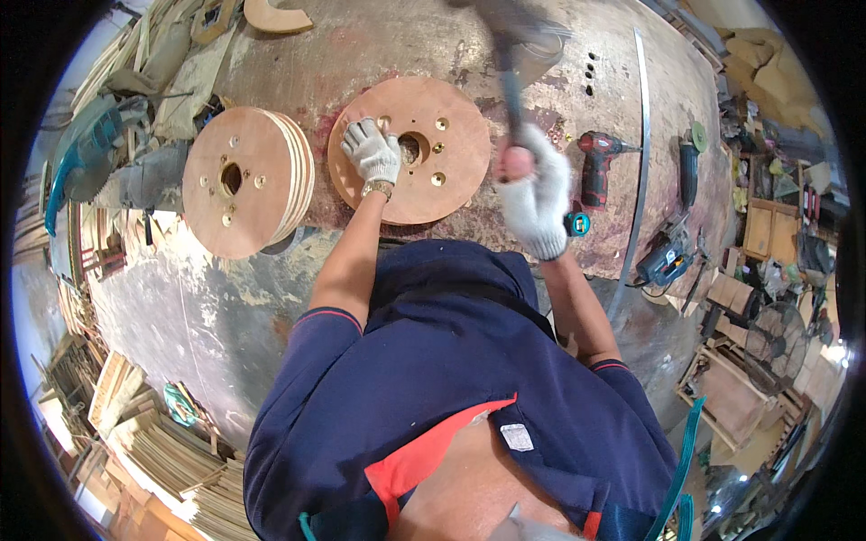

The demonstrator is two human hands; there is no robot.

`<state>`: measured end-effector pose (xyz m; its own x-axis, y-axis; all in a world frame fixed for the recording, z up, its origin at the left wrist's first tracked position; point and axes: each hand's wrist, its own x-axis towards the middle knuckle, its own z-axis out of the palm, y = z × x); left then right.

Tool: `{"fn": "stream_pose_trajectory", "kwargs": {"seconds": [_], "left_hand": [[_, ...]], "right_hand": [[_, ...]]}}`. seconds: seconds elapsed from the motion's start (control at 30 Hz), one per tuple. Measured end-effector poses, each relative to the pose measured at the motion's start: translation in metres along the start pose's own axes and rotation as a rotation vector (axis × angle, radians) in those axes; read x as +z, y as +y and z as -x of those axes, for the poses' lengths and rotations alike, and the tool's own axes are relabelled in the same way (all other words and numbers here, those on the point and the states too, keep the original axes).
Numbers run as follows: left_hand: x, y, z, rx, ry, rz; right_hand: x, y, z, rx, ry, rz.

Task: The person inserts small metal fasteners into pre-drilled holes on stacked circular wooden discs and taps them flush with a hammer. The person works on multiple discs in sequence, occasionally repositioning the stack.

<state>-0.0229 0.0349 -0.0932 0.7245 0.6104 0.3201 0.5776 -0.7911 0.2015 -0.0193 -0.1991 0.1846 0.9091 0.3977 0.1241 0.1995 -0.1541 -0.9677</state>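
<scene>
A round wooden disc [465, 185] lies on the worn workbench in front of me, with a large centre hole and several smaller holes, some showing brass-coloured metal. My left hand [370, 151], in a white knit glove, rests on the disc's left part with fingers stretched, just beside the centre hole. To the right of the disc, my gloved right hand [539, 207] is wrapped round the handle of a hammer [511, 95]. The hammer is raised and smeared by motion, its dark head near the top edge. A stack of similar discs [212, 185] stands at the left.
On the bench [361, 45] to the right lie a red and black drill [595, 171], a long metal strip [643, 135], an angle grinder [689, 171] and a blue-black power tool [663, 257]. A teal saw [83, 158] stands far left; a curved wooden piece [273, 18] lies behind.
</scene>
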Motion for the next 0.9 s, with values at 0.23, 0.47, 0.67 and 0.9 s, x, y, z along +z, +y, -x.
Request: {"fn": "stream_pose_trajectory", "kwargs": {"seconds": [0.23, 0.47, 0.67, 0.9], "left_hand": [[-0.011, 0.019, 0.006, 0.005, -0.195, 0.073], [-0.001, 0.003, -0.003, -0.016, -0.096, 0.026], [-0.006, 0.015, -0.002, 0.025, -0.08, 0.066], [0.0, 0.002, -0.003, 0.053, -0.031, 0.03]], "right_hand": [[-0.012, 0.236, 0.067, 0.289, -0.142, 0.569], [0.003, 0.028, -0.005, -0.07, 0.109, 0.086], [-0.009, 0.217, 0.058, 0.186, -0.182, 0.784], [0.008, 0.029, 0.018, 0.015, 0.109, 0.057]]}}
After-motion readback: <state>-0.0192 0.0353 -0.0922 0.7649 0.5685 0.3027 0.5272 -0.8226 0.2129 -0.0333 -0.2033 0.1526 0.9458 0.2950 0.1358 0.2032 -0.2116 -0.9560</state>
